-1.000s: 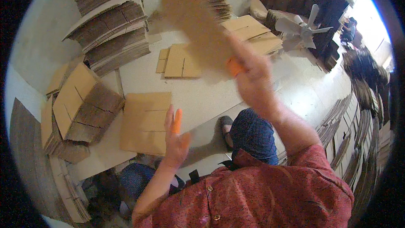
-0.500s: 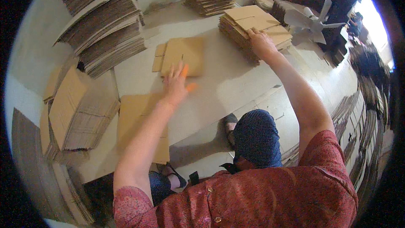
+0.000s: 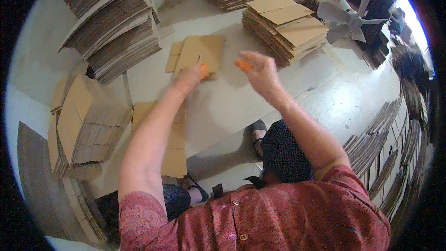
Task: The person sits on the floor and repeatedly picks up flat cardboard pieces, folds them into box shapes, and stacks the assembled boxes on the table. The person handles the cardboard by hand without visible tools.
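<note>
Cardboard stack (image 3: 284,28) — right fingers (image 3: 252,57) now off

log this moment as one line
left hand: at cardboard's near edge, grip unclear | right hand: looks empty, right of cardboard, apart from stack | fan: right of stack

The tan cardboard piece (image 3: 209,49), roughly rectangular with a short dark slit, lies flat on the pale surface (image 3: 232,102), its near left corner hidden. A narrower tan strip (image 3: 173,56), crossed by a line, shows along its left edge.
</note>
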Tool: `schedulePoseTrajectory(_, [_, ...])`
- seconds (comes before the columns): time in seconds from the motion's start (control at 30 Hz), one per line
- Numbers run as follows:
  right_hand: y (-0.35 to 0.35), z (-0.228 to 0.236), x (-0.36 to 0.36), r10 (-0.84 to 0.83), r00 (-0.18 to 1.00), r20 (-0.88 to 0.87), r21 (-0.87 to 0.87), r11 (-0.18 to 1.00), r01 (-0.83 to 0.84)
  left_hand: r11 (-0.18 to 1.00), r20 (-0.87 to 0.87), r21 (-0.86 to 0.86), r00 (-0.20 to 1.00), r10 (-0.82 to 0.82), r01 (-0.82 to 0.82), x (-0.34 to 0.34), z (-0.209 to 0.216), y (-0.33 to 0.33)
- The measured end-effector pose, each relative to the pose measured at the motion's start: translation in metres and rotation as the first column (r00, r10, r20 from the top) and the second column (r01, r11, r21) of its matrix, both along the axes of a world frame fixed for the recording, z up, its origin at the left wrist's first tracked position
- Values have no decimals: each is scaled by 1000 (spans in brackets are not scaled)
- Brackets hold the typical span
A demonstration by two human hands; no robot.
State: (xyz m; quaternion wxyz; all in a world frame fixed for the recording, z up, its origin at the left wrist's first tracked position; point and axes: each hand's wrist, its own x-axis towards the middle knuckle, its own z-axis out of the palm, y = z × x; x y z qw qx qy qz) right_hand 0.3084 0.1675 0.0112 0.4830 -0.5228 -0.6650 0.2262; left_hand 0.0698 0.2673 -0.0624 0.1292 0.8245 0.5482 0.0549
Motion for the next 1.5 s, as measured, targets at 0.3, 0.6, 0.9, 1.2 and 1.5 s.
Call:
schedulePoseTrajectory(0.3, [-15,-19,-34,-181,726,-663,-535,793,-291,995,645,-95,759,94,-43,-26,27,-6])
schedulePoseTrajectory(0.6, [-2,-37,-37,-128,391,-911,-346,755,-557,953,750,165,596,-288,253,-10,28,-87])
schedulePoseTrajectory(0.9, [-28,-39,-23,43,788,-614,-241,940,-240,928,-12,59,930,368,-367,-30,38,-252])
schedulePoseTrajectory(1.2, [-52,-47,-39,151,928,-340,-324,908,-267,947,-67,194,960,273,-256,-82,5,-272])
schedulePoseTrajectory(1.5, [-101,-8,-54,229,780,-583,-49,948,-315,852,124,102,857,501,-513,-102,70,-252])
